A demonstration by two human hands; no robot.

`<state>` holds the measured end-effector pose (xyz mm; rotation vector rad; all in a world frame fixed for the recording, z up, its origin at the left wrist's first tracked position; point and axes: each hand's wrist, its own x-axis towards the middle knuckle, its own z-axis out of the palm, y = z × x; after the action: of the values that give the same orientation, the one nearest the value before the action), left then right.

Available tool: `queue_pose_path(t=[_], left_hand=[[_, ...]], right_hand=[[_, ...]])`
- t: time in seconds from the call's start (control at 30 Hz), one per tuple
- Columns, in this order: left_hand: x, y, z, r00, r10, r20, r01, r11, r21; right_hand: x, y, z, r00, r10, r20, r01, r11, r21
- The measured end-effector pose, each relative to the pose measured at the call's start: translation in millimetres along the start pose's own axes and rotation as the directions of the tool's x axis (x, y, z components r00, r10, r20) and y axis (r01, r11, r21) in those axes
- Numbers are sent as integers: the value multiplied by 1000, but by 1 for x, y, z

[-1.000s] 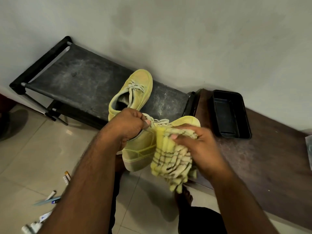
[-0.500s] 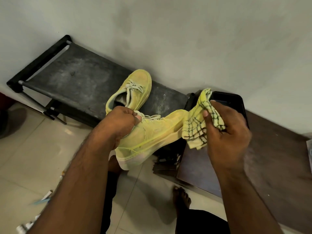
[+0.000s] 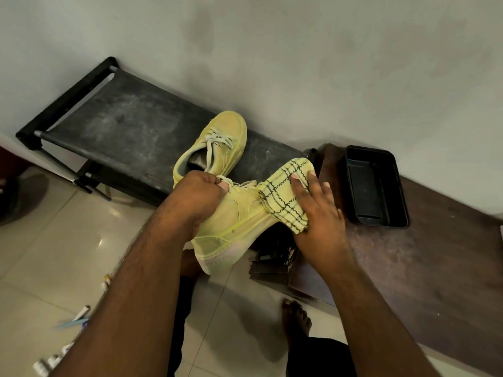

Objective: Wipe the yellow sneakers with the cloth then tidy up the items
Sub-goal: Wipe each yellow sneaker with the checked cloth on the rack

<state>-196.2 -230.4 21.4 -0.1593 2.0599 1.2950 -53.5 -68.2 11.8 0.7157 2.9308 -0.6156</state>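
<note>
Yellow sneaker [image 3: 231, 224] held off the floor, near the bench [image 3: 130, 137], left hand [image 3: 196, 197] gripping its collar; right hand [image 3: 313, 210] pressing the cloth [image 3: 283, 197] over the toe, fingers fairly straight. Probably light, soft-sided; best gripped at the collar

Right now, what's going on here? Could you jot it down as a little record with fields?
Activity: wiping a yellow sneaker with a cloth
Left hand: grips the held sneaker at its laces, off the bench
Right hand: presses the checked yellow cloth against that sneaker's toe end
Other sneaker: rests on the dark shoe rack
Black tray: on the brown bench, nothing visible inside
Floor: small items lie scattered at lower left
</note>
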Motion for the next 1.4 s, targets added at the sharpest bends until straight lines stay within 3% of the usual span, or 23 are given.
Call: queue_pose_path(t=[0.1,0.2,0.3,0.37,0.47,0.6,0.73,0.83,0.9,0.97,1.07,1.17,1.23,1.33,1.4], left_hand=[[2,-1,1,1000,7,-10,-7,1000,4],[4,-4,-1,999,-3,-34,3,1000,-21],[8,-8,-5,999,-24,-39,23,999,-31],[9,-8,-6,999,-25,-35,24,1000,-14],[5,-5,-5,1000,-16,-4,16,1000,-6],[2,-3,-2,1000,3,-16,-2,1000,16],[3,-2,-1,999,5,-38,-4,1000,25],[4,-2,-1,998,4,-67,-4,1000,7],[5,-3,-2,998,-7,-70,7,1000,2],[5,-3,-2,998,-15,-57,15,1000,1],[3,-2,-3,999,-12,-41,13,1000,15],[2,-2,-2,1000,0,-26,1,999,47],[1,-2,-1,1000,3,-12,-3,999,43],[1,-1,-1,1000,8,-21,-7,999,43],[1,0,-1,999,15,-36,-14,999,45]], right_hand=[[-3,-9,0,999,-46,-13,48,989,139],[-16,-25,3,982,-187,16,184,975,123],[-28,-38,8,908,-405,108,374,900,225],[-33,-38,3,870,-490,54,437,816,378],[-30,-19,-21,936,-334,-108,345,820,457],[-8,8,-36,943,-107,-316,216,918,333],[-5,3,-21,990,-11,-142,39,980,194],[-25,-23,-8,978,-198,-68,205,970,130],[-37,-42,0,919,-392,-34,392,902,183],[-42,-44,-1,885,-460,-69,459,840,288],[-32,-28,-24,954,-208,-216,279,877,390],[-14,-8,-36,920,25,-390,115,937,331],[-5,-5,-33,935,63,-350,36,962,270],[-14,-18,-22,990,31,-139,-15,993,117],[-31,-36,-18,994,-104,-31,106,992,65]])
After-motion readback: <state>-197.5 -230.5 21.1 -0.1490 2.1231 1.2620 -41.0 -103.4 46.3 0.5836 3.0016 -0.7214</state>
